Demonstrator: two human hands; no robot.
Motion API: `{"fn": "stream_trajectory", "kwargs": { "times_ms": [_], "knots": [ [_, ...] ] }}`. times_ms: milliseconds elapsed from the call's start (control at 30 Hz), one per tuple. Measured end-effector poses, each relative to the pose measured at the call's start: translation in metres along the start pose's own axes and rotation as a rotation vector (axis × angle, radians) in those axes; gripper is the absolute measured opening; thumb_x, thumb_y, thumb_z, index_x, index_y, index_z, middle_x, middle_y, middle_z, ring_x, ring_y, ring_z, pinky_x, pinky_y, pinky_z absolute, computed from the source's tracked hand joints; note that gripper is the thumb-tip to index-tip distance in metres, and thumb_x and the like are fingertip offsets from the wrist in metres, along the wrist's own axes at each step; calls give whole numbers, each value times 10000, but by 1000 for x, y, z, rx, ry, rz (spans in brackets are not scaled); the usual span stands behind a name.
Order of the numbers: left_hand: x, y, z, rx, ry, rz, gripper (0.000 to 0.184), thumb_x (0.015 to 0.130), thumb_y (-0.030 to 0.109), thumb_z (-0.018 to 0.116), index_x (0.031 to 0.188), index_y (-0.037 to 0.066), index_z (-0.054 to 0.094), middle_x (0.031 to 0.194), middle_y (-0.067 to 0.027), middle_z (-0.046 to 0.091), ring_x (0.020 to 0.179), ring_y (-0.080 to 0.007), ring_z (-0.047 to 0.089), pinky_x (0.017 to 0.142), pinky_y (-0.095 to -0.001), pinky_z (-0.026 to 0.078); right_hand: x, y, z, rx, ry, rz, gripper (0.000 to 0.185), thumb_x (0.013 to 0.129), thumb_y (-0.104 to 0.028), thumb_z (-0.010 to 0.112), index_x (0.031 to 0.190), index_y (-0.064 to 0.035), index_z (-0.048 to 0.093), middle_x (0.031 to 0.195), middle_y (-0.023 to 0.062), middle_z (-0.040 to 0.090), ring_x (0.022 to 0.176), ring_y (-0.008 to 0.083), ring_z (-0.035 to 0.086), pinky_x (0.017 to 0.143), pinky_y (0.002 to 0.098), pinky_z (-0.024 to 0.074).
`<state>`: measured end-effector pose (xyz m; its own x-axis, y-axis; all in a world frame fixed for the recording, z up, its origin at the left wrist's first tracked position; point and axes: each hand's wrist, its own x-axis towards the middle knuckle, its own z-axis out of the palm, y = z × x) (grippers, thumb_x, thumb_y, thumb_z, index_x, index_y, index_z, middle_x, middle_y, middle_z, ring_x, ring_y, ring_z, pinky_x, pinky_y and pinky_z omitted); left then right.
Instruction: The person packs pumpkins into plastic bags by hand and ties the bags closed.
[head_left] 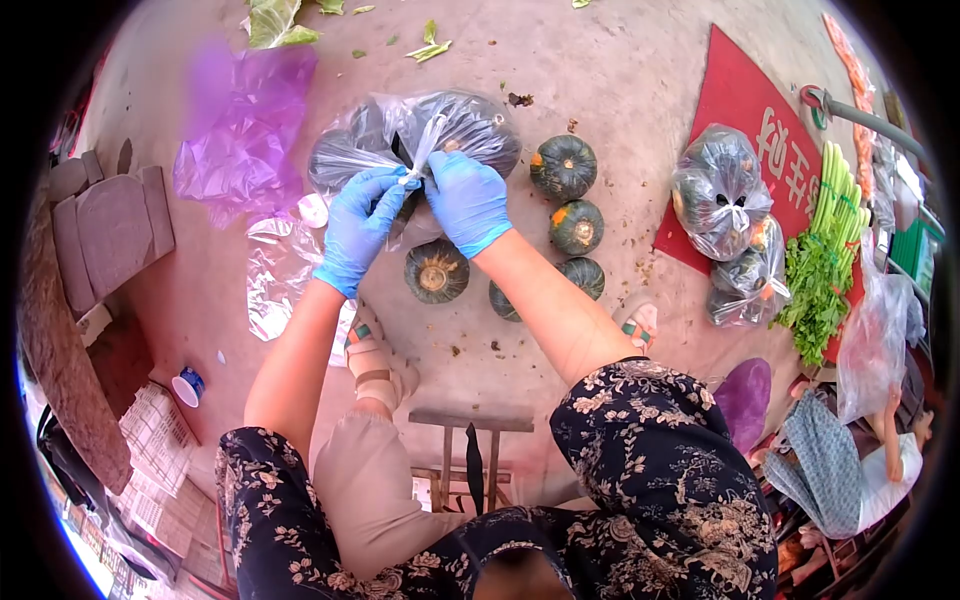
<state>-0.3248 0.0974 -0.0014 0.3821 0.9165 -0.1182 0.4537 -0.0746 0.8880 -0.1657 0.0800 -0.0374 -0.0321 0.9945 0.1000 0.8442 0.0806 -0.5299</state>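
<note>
A clear plastic bag [470, 115] full of dark green squashes lies on the floor ahead of me. Its gathered top is pinched between my two blue-gloved hands. My left hand [358, 222] has its fingers closed on the bag's twisted neck from the left. From the right, my right hand [468, 200] grips the same white neck, thumb and fingers pressed together. Just below the bag sits a loose green squash [437, 271]. To the right are another squash [563, 167] and one with an orange patch [576, 228], with more partly behind my right forearm.
Purple plastic [245, 130] and clear film [275, 275] lie at left. On the right, tied bags of squashes [722, 190] rest by a red sign [715, 90], beside celery [825, 250]. A small wooden stool [470, 422] is between my legs. Another person [850, 465] is at far right.
</note>
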Motion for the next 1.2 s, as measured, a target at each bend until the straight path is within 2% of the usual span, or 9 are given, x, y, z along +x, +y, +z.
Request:
{"fn": "stream_trajectory", "kwargs": {
  "times_ms": [200,400,533,667,700,867,1000,1033,1200],
  "knots": [
    [-14,11,21,-487,262,-288,402,860,69,519,1251,8,446,1071,-121,577,917,-192,580,839,-291,459,-1,12,-15,-28,68,-54,186,697,-226,654,794,-92,567,852,97,543,828,289,515,708,404,414],
    [-30,13,44,-1060,-51,-758,412,861,1,440,1258,-67,353,1260,-174,430,1143,-251,472,963,-314,418,5,58,-22,217,332,48,268,718,-299,658,850,-69,617,932,137,555,885,321,503,784,427,391],
    [0,-14,65,-1247,-7,-740,446,806,-77,386,1251,-72,351,1260,-170,422,1145,-239,461,982,-310,409,50,93,-29,271,-59,326,455,780,-463,576,940,-41,629,1042,208,565,977,346,542,835,411,433],
    [7,-51,90,-1162,22,-802,189,766,-83,469,930,3,508,853,-73,552,790,-145,541,735,-253,462,83,93,-38,264,-521,450,723,784,-633,468,1159,-21,551,1208,218,528,1096,330,522,925,360,396],
    [8,-25,97,-1126,207,-785,110,724,-35,537,776,58,509,662,1,481,618,-94,457,567,-224,367,85,91,-35,188,-560,450,777,771,-659,459,1204,-16,515,1219,218,521,1113,329,512,939,360,387],
    [8,-39,112,-1129,272,-781,196,725,-41,541,903,31,503,804,-37,524,729,-126,496,683,-255,414,72,110,-17,361,-581,639,990,701,-754,447,1289,41,409,1298,242,442,1207,338,439,1005,372,336],
    [0,-22,123,-729,337,-500,572,715,-42,527,1261,-9,356,1148,-106,478,1011,-196,483,885,-289,396,58,139,14,590,-540,783,895,789,-706,350,1221,68,472,1254,277,463,1202,364,432,1002,379,329],
    [-2,-10,113,-729,176,-534,793,707,-43,517,1396,5,128,1351,-124,321,1194,-218,373,986,-285,315,54,135,9,533,-523,777,875,808,-691,321,1198,74,489,1242,285,468,1200,373,429,1003,382,326],
    [-25,2,73,-553,-146,-556,607,773,16,538,1333,-3,304,1287,-132,429,1130,-187,444,955,-288,356,26,86,-34,135,59,184,346,814,-334,558,936,-13,601,899,195,590,873,367,552,834,439,414]
  ]
}}
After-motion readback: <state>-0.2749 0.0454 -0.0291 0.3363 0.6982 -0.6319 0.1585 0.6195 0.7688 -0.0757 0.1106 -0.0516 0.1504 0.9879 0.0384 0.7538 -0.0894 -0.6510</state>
